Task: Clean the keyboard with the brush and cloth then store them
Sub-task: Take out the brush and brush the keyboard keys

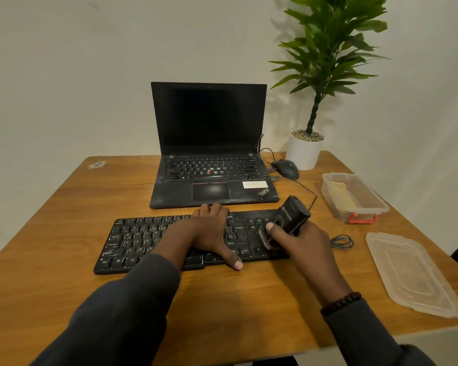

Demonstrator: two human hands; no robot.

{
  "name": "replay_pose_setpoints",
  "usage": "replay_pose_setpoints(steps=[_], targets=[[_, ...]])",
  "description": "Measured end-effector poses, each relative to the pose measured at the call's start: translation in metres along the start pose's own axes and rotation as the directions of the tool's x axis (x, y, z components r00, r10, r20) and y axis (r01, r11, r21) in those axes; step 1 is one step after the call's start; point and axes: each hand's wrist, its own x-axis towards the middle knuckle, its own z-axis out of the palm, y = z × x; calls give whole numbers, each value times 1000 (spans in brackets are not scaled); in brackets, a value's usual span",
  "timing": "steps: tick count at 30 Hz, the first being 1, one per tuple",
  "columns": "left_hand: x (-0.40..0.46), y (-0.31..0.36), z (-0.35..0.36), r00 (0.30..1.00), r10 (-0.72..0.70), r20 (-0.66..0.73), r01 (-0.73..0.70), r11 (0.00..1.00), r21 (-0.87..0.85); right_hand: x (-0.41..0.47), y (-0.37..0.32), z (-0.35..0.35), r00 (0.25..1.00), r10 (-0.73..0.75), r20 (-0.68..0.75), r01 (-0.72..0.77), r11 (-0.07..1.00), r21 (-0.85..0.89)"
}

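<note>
On the keyboard (154,241), left hand (212,233) lies flat; right hand (299,241) grips brush (292,216).

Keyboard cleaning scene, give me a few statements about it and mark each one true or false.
1. The right hand grips a black brush over the keyboard. True.
2. The left hand lies flat on the keyboard. True.
3. The laptop is closed. False: it is open, with a dark screen.
4. The clear lid sits on the plastic container. False: it lies on the table nearer the person.
5. A mouse lies beside the laptop. True.
</note>
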Motion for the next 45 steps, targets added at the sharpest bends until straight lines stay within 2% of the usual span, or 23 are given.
replay_pose_setpoints(steps=[1,8,11,15,17,20,23,25,28,30,31,35,39,45], targets=[[0,0,0,1000,-4,3,4,1000,3,3,-1,5,999,3,-34,-3,1000,1],[-1,1,0,1000,3,-5,-3,1000,31,-25,6,36,996,-89,-11,84,971,-226],[0,2,0,1000,-2,2,2,1000,29,-40,10,23,999,-34,-9,32,987,-155],[-1,2,-2,1000,-5,1,5,999,36,-41,16,24,982,45,-182,-52,998,-35],[-2,3,-2,1000,1,-5,0,999,50,-47,18,30,990,19,-136,-27,998,-57],[-3,2,0,1000,12,-24,-10,999,51,-52,20,28,988,85,-126,-78,995,62],[-5,-1,4,999,10,-36,-9,999,38,-47,25,21,934,192,-303,-151,977,153],[-6,-1,6,999,7,-48,-6,999,37,-48,25,22,913,185,-363,-153,981,115],[-4,0,7,999,9,-53,-7,999,47,-55,22,31,965,113,-237,-114,993,7],[-3,-1,7,999,14,-51,-11,998,57,-57,22,35,990,106,-94,-107,994,-8],[-2,-2,7,999,13,-51,-11,998,54,-56,21,33,992,110,-67,-109,994,8],[-3,-4,8,999,14,-51,-12,999,37,-29,20,10,979,118,-169,-96,987,130],[-1,-3,6,999,13,-36,-12,1000,22,16,18,-6,994,57,-97,-45,991,127],[1,-6,8,999,-9,-37,8,1000,-20,62,0,36,999,-53,11,54,997,-58]])
